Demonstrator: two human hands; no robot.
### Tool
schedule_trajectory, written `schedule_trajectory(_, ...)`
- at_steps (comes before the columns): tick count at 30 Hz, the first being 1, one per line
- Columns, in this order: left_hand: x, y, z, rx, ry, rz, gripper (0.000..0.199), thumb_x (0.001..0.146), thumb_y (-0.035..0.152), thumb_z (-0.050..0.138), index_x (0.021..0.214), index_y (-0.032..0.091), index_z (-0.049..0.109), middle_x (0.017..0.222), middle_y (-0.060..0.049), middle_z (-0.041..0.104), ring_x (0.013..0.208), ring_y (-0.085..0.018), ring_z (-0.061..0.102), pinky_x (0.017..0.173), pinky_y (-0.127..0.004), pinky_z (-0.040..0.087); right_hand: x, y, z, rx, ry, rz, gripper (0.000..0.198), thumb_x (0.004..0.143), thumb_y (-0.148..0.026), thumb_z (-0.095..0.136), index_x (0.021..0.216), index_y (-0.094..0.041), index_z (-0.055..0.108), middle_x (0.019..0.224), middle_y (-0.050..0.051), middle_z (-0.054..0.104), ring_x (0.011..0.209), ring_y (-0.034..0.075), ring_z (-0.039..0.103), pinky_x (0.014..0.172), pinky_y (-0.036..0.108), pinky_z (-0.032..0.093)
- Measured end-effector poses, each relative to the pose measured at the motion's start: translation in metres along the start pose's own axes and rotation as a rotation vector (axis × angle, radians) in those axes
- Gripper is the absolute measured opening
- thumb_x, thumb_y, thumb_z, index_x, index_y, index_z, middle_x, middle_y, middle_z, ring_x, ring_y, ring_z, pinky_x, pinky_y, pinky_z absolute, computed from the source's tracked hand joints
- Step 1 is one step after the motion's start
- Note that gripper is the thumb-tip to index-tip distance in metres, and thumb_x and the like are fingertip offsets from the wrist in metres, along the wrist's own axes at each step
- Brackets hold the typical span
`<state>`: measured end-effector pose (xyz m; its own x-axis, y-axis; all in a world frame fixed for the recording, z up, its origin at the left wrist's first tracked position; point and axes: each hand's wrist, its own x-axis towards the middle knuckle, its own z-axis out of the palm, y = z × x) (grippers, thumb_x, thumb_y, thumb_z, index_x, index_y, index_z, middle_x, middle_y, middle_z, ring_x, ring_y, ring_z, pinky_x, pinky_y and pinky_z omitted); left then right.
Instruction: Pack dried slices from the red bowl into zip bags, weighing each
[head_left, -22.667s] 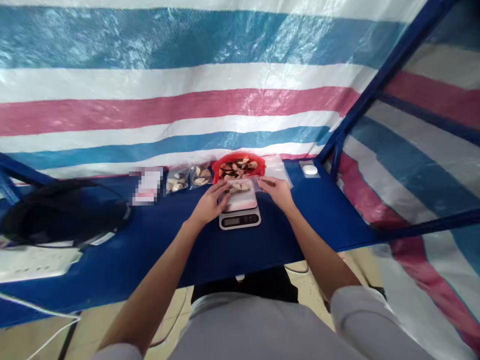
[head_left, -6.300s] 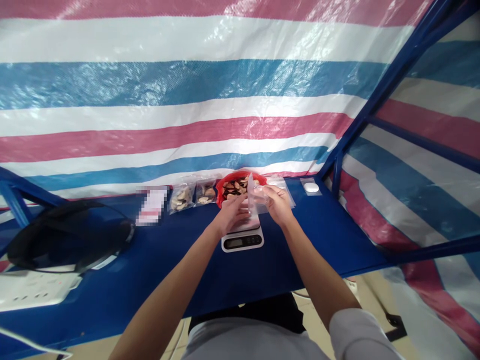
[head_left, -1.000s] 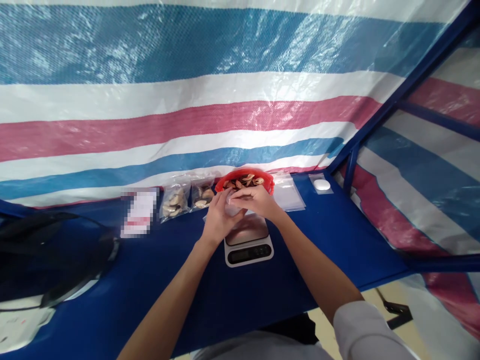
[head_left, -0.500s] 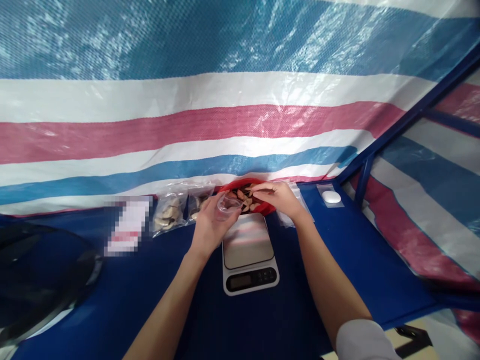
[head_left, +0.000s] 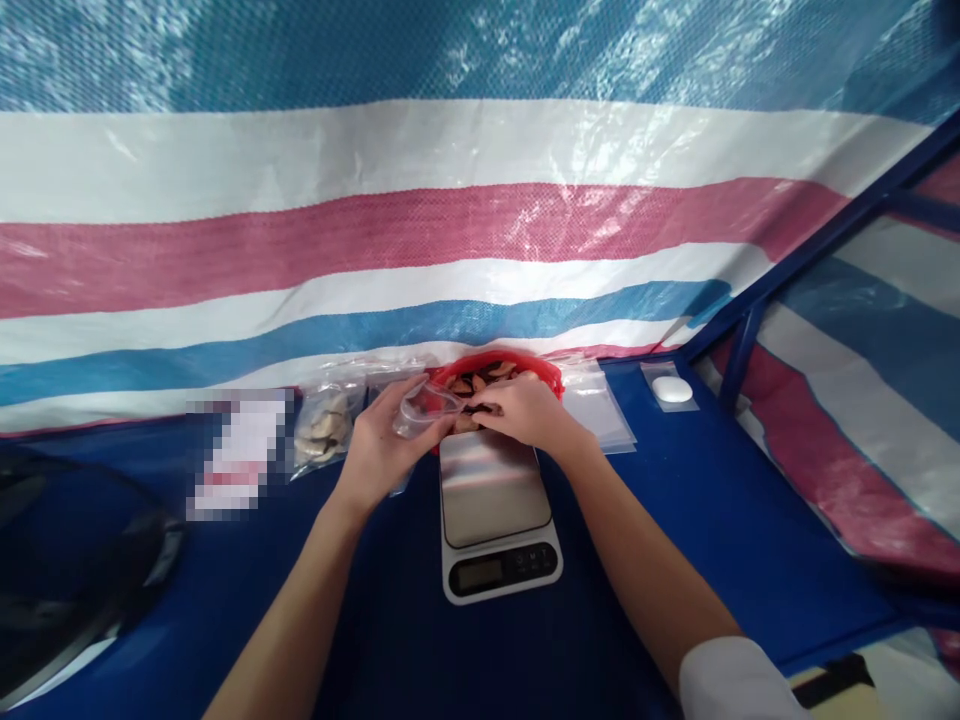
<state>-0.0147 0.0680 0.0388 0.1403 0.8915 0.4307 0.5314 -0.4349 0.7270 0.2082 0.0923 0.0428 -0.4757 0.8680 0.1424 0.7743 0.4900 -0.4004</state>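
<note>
My left hand (head_left: 382, 445) is curled around a clear plastic bag (head_left: 429, 402) and keeps its mouth spread. Fingers of my right hand (head_left: 521, 410) pinch a dark brown dried slice (head_left: 486, 408) beside that mouth. Behind both hands lies a red plastic bag (head_left: 556, 372), open and filled with reddish-brown dried slices (head_left: 501, 371). A white kitchen scale (head_left: 501, 575) with a bare metal plate sits just below my hands. I cannot tell what is inside the clear bag.
Left of my hands lies a clear bag of pale slices (head_left: 324, 432), near a blurred paper (head_left: 236, 460). Flat clear bags (head_left: 596, 405) lie to the right, with a white oval object (head_left: 671, 389) beyond. A black round object (head_left: 82, 560) occupies the left. Striped sheeting (head_left: 375, 240) walls the back.
My right hand has moved from over the red bag toward the clear bag's mouth, with a slice in its fingers. My left hand has shifted slightly left with the clear bag.
</note>
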Motion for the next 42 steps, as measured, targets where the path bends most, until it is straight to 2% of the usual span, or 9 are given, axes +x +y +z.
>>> schedule_trajectory(5, -0.001, 0.000, -0.003, -0.018, -0.010, 0.002, 0.053, 0.080, 0.048, 0.076, 0.124, 0.020, 0.066, 0.125, -0.010, 0.071, 0.115, -0.030, 0.068, 0.101, -0.045, 0.055, 0.011, -0.014, 0.005, -0.068, -0.078, 0.069, 0.027, 0.093, -0.046, 0.061, 0.100, -0.029, 0.080, 0.097, 0.004, 0.077, 0.094, 0.025, 0.068, 0.070, 0.031, 0.041)
schedule_trajectory(10, 0.001, -0.002, -0.006, -0.025, -0.004, -0.008, 0.052, 0.080, 0.050, 0.076, 0.123, 0.021, 0.067, 0.121, -0.010, 0.073, 0.111, -0.030, 0.070, 0.101, -0.047, 0.056, 0.019, -0.017, 0.010, -0.123, -0.124, 0.095, 0.026, 0.091, -0.044, 0.062, 0.101, -0.027, 0.079, 0.104, 0.007, 0.076, 0.094, 0.027, 0.068, 0.066, 0.031, 0.042)
schedule_trajectory(18, 0.002, -0.006, -0.006, -0.019, -0.007, -0.028, 0.053, 0.080, 0.051, 0.076, 0.123, 0.021, 0.067, 0.121, -0.010, 0.073, 0.109, -0.030, 0.070, 0.101, -0.047, 0.055, 0.019, -0.008, 0.014, -0.147, -0.069, 0.086, 0.025, 0.094, -0.041, 0.058, 0.099, -0.028, 0.079, 0.110, 0.005, 0.074, 0.100, 0.027, 0.066, 0.070, 0.032, 0.043)
schedule_trajectory(22, 0.001, -0.006, -0.003, -0.041, -0.010, -0.013, 0.051, 0.081, 0.048, 0.076, 0.123, 0.021, 0.066, 0.125, -0.010, 0.072, 0.114, -0.029, 0.068, 0.103, -0.046, 0.054, 0.017, -0.003, 0.013, -0.116, -0.010, 0.067, 0.026, 0.095, -0.036, 0.057, 0.111, -0.028, 0.077, 0.118, 0.003, 0.074, 0.108, 0.025, 0.065, 0.069, 0.031, 0.043)
schedule_trajectory(25, 0.000, -0.007, -0.002, -0.039, -0.009, -0.006, 0.051, 0.081, 0.048, 0.076, 0.123, 0.021, 0.066, 0.124, -0.010, 0.072, 0.114, -0.029, 0.068, 0.103, -0.045, 0.054, 0.017, -0.003, 0.014, -0.096, 0.008, -0.004, 0.025, 0.096, -0.029, 0.057, 0.112, -0.027, 0.076, 0.125, 0.002, 0.072, 0.112, 0.024, 0.064, 0.078, 0.033, 0.045)
schedule_trajectory(28, 0.000, -0.008, -0.002, -0.025, -0.003, -0.014, 0.053, 0.080, 0.050, 0.077, 0.123, 0.020, 0.067, 0.121, -0.010, 0.073, 0.110, -0.029, 0.069, 0.101, -0.046, 0.055, 0.019, -0.003, 0.016, -0.085, -0.021, -0.097, 0.024, 0.097, -0.025, 0.055, 0.106, -0.025, 0.078, 0.123, 0.003, 0.073, 0.113, 0.023, 0.064, 0.087, 0.034, 0.044)
schedule_trajectory(30, 0.001, -0.007, -0.003, -0.017, -0.005, -0.022, 0.055, 0.080, 0.053, 0.076, 0.122, 0.019, 0.067, 0.120, -0.010, 0.073, 0.109, -0.029, 0.070, 0.101, -0.046, 0.055, 0.019, -0.003, 0.017, -0.087, -0.045, -0.120, 0.024, 0.097, -0.025, 0.055, 0.104, -0.024, 0.078, 0.122, 0.003, 0.074, 0.112, 0.024, 0.065, 0.087, 0.035, 0.045)
schedule_trajectory(36, 0.001, -0.006, -0.002, -0.025, -0.007, -0.027, 0.056, 0.081, 0.053, 0.075, 0.123, 0.018, 0.067, 0.122, -0.010, 0.073, 0.110, -0.030, 0.069, 0.103, -0.048, 0.054, 0.019, -0.003, 0.017, -0.122, -0.096, -0.066, 0.019, 0.091, -0.027, 0.062, 0.103, -0.023, 0.077, 0.119, 0.005, 0.074, 0.108, 0.026, 0.066, 0.080, 0.034, 0.045)
schedule_trajectory(42, 0.000, -0.004, -0.001, -0.052, -0.026, -0.054, 0.053, 0.081, 0.051, 0.076, 0.122, 0.020, 0.068, 0.127, -0.011, 0.071, 0.118, -0.031, 0.066, 0.107, -0.047, 0.051, 0.020, -0.002, 0.016, -0.169, -0.107, 0.004, 0.025, 0.096, -0.025, 0.054, 0.103, -0.023, 0.077, 0.110, 0.006, 0.076, 0.101, 0.024, 0.067, 0.074, 0.031, 0.043)
